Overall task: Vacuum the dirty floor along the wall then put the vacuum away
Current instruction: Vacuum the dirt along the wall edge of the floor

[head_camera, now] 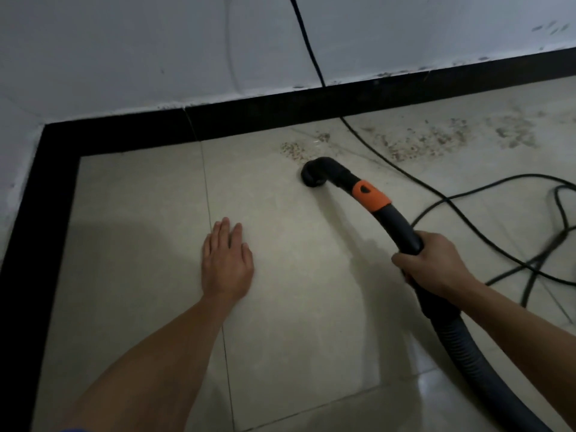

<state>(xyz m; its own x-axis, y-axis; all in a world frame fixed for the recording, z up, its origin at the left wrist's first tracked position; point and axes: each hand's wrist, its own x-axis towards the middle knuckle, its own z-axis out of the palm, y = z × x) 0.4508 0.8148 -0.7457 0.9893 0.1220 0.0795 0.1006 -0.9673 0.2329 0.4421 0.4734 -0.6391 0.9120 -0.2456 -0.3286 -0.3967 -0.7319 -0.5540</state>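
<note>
My right hand [433, 263] grips the black handle of the vacuum hose [399, 226], which has an orange collar. The black nozzle [314, 174] sits on the beige tile floor [296, 307], just in front of a small patch of crumbs [294, 150]. A longer band of dirt [452, 135] lies along the wall to the right. My left hand [226, 265] rests flat on the floor with straight fingers, left of the nozzle. The ribbed hose [473, 363] runs down past my right arm and out of view.
A black baseboard [249, 115] edges the white wall [124, 51] and turns a corner at the left. A black power cord [311, 54] hangs down the wall and loops over the floor at the right [514, 182], crossing the dirt band.
</note>
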